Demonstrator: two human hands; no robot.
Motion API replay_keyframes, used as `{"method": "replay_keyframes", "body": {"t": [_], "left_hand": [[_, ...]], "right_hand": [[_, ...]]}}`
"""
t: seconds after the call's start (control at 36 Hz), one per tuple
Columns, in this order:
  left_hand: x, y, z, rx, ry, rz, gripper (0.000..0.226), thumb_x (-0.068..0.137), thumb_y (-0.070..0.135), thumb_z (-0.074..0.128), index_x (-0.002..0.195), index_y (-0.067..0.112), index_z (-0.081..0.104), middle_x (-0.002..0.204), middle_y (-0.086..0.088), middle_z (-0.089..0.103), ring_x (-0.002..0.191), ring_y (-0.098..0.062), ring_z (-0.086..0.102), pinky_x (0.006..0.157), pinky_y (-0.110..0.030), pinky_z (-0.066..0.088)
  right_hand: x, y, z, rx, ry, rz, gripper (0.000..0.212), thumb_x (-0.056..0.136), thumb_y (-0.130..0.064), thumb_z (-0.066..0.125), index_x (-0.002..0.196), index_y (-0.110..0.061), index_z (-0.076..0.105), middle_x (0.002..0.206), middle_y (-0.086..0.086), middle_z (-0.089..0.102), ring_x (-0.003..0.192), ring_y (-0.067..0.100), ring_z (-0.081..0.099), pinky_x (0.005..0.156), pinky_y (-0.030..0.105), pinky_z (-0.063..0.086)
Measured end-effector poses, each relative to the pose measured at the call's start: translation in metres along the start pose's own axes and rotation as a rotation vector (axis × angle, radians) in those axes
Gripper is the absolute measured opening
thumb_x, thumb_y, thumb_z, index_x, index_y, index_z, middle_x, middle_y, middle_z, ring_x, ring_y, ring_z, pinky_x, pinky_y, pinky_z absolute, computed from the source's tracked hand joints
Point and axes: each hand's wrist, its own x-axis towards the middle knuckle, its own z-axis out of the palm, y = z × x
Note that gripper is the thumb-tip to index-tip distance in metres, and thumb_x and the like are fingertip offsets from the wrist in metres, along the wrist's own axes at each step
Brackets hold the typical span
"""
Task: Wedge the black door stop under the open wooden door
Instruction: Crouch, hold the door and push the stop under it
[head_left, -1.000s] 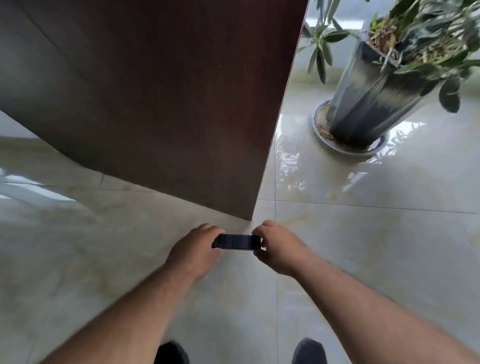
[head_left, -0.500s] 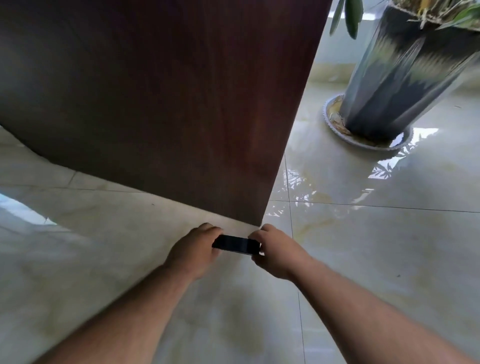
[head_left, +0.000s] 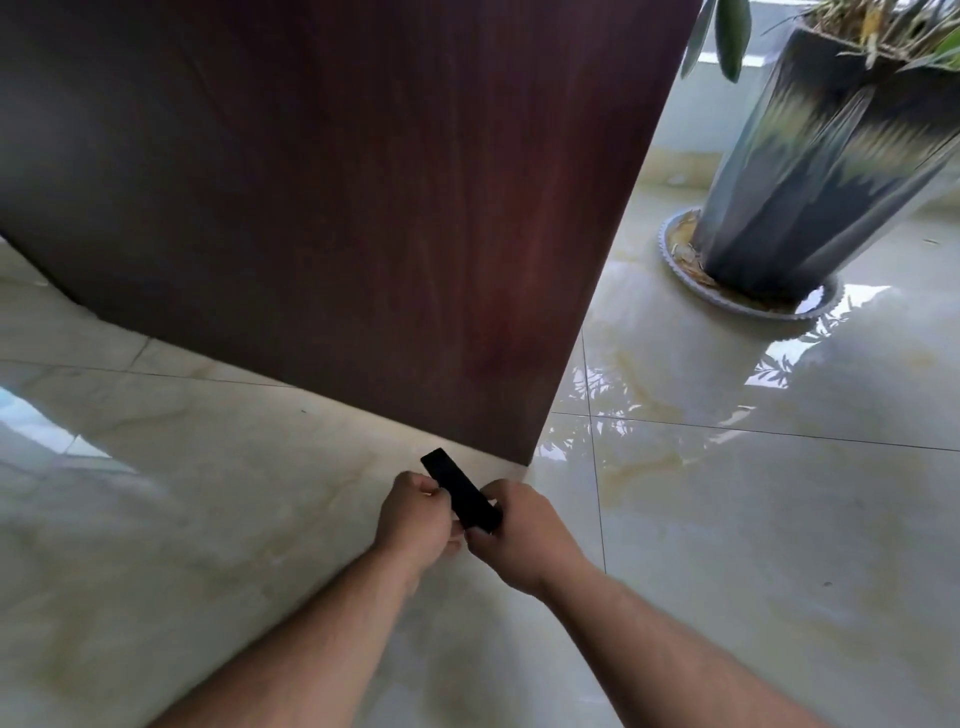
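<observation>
Floor tiles (head_left: 182, 519): pale, glossy and reflective, which I judge a slick bed for a wedge
Wooden door (head_left: 363, 208): dark brown, open, its bottom edge running down to the right and ending at a corner just beyond the hands; a thin bright gap shows beneath it
Left hand (head_left: 415, 512): low over the floor, fingers curled shut against the left side of the stop near its middle
Black door stop (head_left: 460, 491): held between both hands, slanted, its far tip aimed up-left at the door's bottom edge near the corner; it looks just short of the gap, though whether the tip already touches the door is hard to tell from this angle
Right hand (head_left: 524, 530): fingers closed around the stop's near end, thumb side pressed to it
Plant pot (head_left: 810, 166): large, grey-streaked, standing in a saucer well apart to the right, clear of the work
Risk, slip: on such polished tile the stop may skate instead of biting
Risk, aim: entering on a slant so near the corner, it could slide out past the door's edge
Risk, door: a hard shove may swing the door away
</observation>
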Motion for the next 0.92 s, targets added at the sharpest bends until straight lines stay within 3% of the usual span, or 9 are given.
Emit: {"method": "replay_keyframes", "body": {"t": [0.06, 0.17, 0.28, 0.39, 0.61, 0.67, 0.78, 0.86, 0.92], "left_hand": [[-0.001, -0.001, -0.002, 0.006, -0.023, 0.019, 0.019, 0.088, 0.018, 0.049, 0.101, 0.01, 0.059, 0.094, -0.017, 0.077, 0.079, -0.037, 0.078, 0.062, -0.054, 0.066], [0.003, -0.005, -0.007, 0.053, -0.045, 0.083, 0.024, 0.092, 0.034, 0.065, 0.094, 0.011, 0.063, 0.087, -0.012, 0.077, 0.076, -0.029, 0.077, 0.06, -0.048, 0.066], [0.01, -0.01, -0.01, 0.045, -0.072, 0.102, 0.014, 0.091, 0.019, 0.073, 0.097, 0.016, 0.06, 0.093, -0.006, 0.076, 0.084, -0.029, 0.078, 0.078, -0.053, 0.065], [0.022, -0.013, -0.015, 0.054, -0.121, 0.061, 0.025, 0.089, 0.012, 0.074, 0.109, 0.015, 0.06, 0.103, -0.002, 0.073, 0.091, -0.025, 0.075, 0.081, -0.047, 0.065], [0.033, -0.018, -0.022, 0.157, -0.247, 0.105, 0.043, 0.082, 0.003, 0.076, 0.119, 0.02, 0.062, 0.114, 0.002, 0.07, 0.099, -0.02, 0.073, 0.086, -0.039, 0.063], [0.036, -0.02, -0.025, 0.316, -0.205, 0.173, 0.042, 0.078, 0.007, 0.074, 0.115, 0.023, 0.064, 0.11, 0.006, 0.071, 0.097, -0.016, 0.072, 0.089, -0.041, 0.062], [0.042, -0.024, -0.032, 0.527, -0.128, 0.268, 0.04, 0.078, 0.012, 0.068, 0.116, 0.024, 0.064, 0.109, 0.004, 0.072, 0.095, -0.018, 0.069, 0.08, -0.033, 0.059], [0.049, -0.028, -0.038, 0.648, -0.09, 0.307, 0.042, 0.078, 0.015, 0.068, 0.119, 0.023, 0.065, 0.112, -0.001, 0.068, 0.093, -0.02, 0.068, 0.075, -0.032, 0.057], [0.054, -0.03, -0.04, 0.707, -0.063, 0.319, 0.043, 0.079, 0.017, 0.069, 0.121, 0.022, 0.065, 0.112, -0.004, 0.059, 0.09, -0.023, 0.066, 0.078, -0.037, 0.06]], "right_hand": [[-0.001, -0.004, 0.009, 0.037, 0.023, 0.001, 0.039, 0.084, -0.029, 0.068, 0.121, -0.018, 0.063, 0.097, 0.0, 0.059, 0.083, 0.022, 0.056, 0.057, 0.026, 0.037], [-0.005, -0.01, 0.023, 0.092, 0.01, -0.043, 0.038, 0.085, -0.024, 0.066, 0.122, -0.017, 0.065, 0.109, 0.001, 0.064, 0.097, 0.024, 0.066, 0.078, 0.034, 0.051], [-0.009, -0.006, 0.026, 0.158, -0.036, -0.047, 0.041, 0.092, -0.014, 0.054, 0.131, -0.022, 0.068, 0.125, 0.0, 0.067, 0.105, 0.019, 0.069, 0.092, 0.027, 0.053], [-0.007, 0.007, 0.018, 0.132, -0.14, -0.062, 0.061, 0.093, -0.011, 0.05, 0.153, -0.024, 0.051, 0.148, -0.004, 0.058, 0.125, 0.013, 0.064, 0.106, 0.025, 0.049], [-0.003, 0.024, 0.006, 0.057, -0.192, -0.141, 0.062, 0.09, -0.007, 0.046, 0.145, -0.029, 0.061, 0.15, -0.013, 0.061, 0.138, 0.005, 0.054, 0.116, 0.021, 0.041], [0.0, 0.03, 0.006, -0.009, -0.058, -0.164, 0.049, 0.092, -0.02, 0.052, 0.138, -0.03, 0.066, 0.14, -0.014, 0.067, 0.13, 0.005, 0.061, 0.112, 0.027, 0.046], [0.007, 0.024, -0.014, 0.203, 0.539, -0.251, 0.014, 0.088, -0.031, 0.069, 0.101, -0.03, 0.066, 0.096, -0.015, 0.066, 0.088, 0.005, 0.066, 0.083, 0.038, 0.058], [0.015, 0.012, -0.047, 0.304, 0.825, -0.306, 0.047, 0.083, -0.034, 0.079, 0.122, -0.018, 0.058, 0.11, -0.002, 0.058, 0.097, 0.018, 0.063, 0.088, 0.033, 0.055], [0.021, 0.004, -0.069, 0.362, 0.81, -0.336, 0.077, 0.081, -0.041, 0.079, 0.144, -0.01, 0.047, 0.133, 0.0, 0.052, 0.118, 0.018, 0.06, 0.102, 0.028, 0.049]]}}
